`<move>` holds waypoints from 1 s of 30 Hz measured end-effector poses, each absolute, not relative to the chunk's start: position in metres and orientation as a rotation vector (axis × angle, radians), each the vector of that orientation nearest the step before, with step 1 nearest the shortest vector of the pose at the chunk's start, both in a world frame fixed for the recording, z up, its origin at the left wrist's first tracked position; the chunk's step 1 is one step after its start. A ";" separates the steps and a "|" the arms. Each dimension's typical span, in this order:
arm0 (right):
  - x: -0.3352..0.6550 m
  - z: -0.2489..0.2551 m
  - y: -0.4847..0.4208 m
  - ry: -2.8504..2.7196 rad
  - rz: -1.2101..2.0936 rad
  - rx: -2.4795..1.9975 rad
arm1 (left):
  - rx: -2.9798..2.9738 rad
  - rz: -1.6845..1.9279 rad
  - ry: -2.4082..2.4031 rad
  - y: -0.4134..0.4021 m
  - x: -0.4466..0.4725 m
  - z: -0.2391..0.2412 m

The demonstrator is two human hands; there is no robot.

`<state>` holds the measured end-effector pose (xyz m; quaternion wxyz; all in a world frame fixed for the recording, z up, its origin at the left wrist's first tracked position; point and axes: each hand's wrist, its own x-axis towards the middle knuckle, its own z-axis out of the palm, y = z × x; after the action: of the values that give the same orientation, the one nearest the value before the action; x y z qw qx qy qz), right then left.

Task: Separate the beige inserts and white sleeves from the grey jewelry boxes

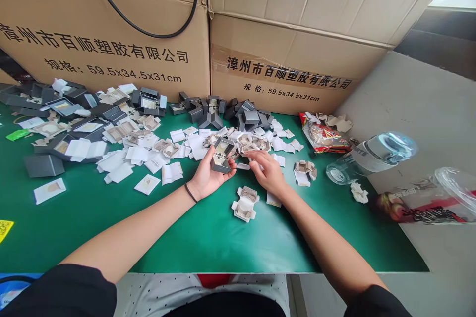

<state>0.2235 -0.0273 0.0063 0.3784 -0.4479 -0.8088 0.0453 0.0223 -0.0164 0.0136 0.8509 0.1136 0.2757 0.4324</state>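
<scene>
My left hand point(208, 174) is wrapped around a small dark grey jewellery box point(222, 154), held up above the table with its lid swung open; pale lining and hinges show inside. Just right of it, my right hand point(266, 170) reaches over the pile of folded beige card inserts point(256, 142), fingers stretched out and nothing visibly gripped. Whether its fingertips touch an insert is hard to see. Between my forearms an unfolded card insert point(246, 204) lies on the green table point(208, 237). Another insert point(305, 170) rests right of my right hand.
More grey boxes point(245, 115) are heaped at the back, with others point(43, 165) at the left. White paper cards point(147, 184) lie scattered between. A red snack bag point(323, 134), a clear bottle point(372, 156) and a plastic cup point(435, 198) stand right. Large cartons point(282, 34) wall the back.
</scene>
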 end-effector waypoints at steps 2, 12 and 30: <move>0.234 0.010 -0.025 -1.961 -0.029 -1.304 | 0.219 0.887 0.557 -0.016 0.022 0.013; 0.263 -0.005 -0.018 -2.004 -0.217 -2.014 | 0.214 0.870 0.555 -0.017 0.022 0.012; 0.272 0.004 -0.009 -1.966 -0.123 -2.045 | 0.216 0.879 0.588 -0.017 0.025 0.016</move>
<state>0.2724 -0.0086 0.0036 0.1504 -0.7120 -0.6845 -0.0428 0.0245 -0.0168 0.0156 0.8579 0.1026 0.2797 0.4186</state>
